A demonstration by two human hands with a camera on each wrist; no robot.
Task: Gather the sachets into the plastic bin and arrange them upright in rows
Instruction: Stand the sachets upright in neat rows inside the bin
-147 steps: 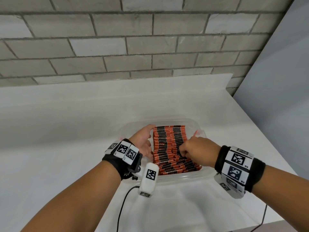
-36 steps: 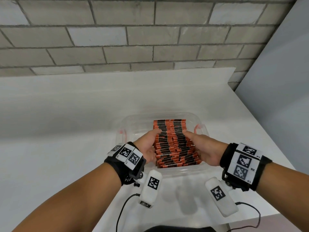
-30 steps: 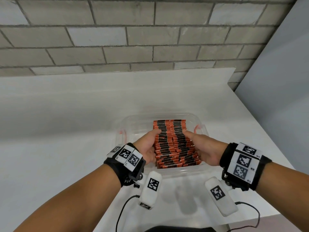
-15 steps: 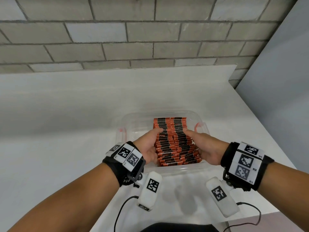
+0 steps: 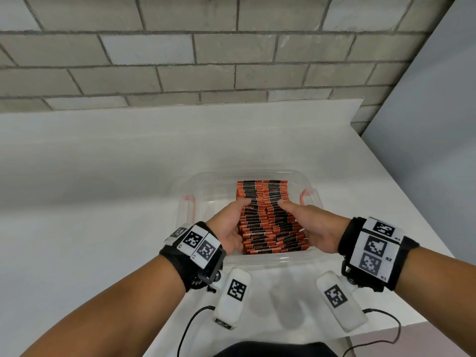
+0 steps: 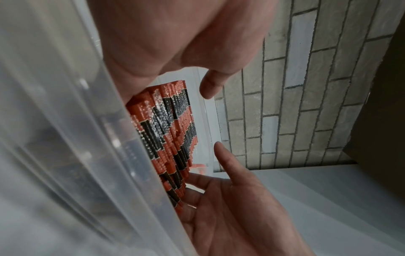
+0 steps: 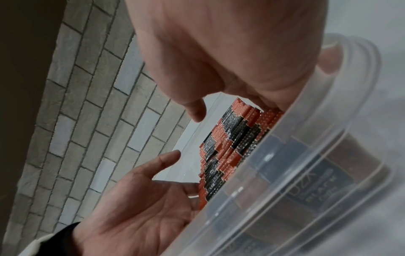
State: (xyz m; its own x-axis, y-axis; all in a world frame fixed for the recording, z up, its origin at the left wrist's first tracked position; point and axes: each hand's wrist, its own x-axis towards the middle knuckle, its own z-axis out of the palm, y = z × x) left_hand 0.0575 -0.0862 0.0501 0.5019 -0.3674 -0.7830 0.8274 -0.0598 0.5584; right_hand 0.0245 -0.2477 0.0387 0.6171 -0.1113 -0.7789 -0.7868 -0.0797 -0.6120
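Observation:
A clear plastic bin (image 5: 313,202) sits on the white table near its front edge. Orange-and-black sachets (image 5: 261,199) stand packed in rows down its middle and right part. My left hand (image 5: 231,222) presses flat against the left side of the stack, thumb on top. My right hand (image 5: 305,221) presses the right side the same way. In the left wrist view my left thumb (image 6: 211,86) hovers over the sachets (image 6: 171,121), with the right hand (image 6: 230,199) opposite. The right wrist view shows the sachets (image 7: 228,143) behind the bin wall (image 7: 306,173).
The left strip of the bin floor (image 5: 211,202) holds no sachets. A brick wall (image 5: 231,60) runs behind the table and a grey panel (image 5: 425,124) stands at the right. The table's right edge (image 5: 412,202) is close, and cables (image 5: 190,323) hang off the front.
About five seconds ago my right hand was curled on top of the stack; now both hands flank it flat. Over the last second they have hardly moved.

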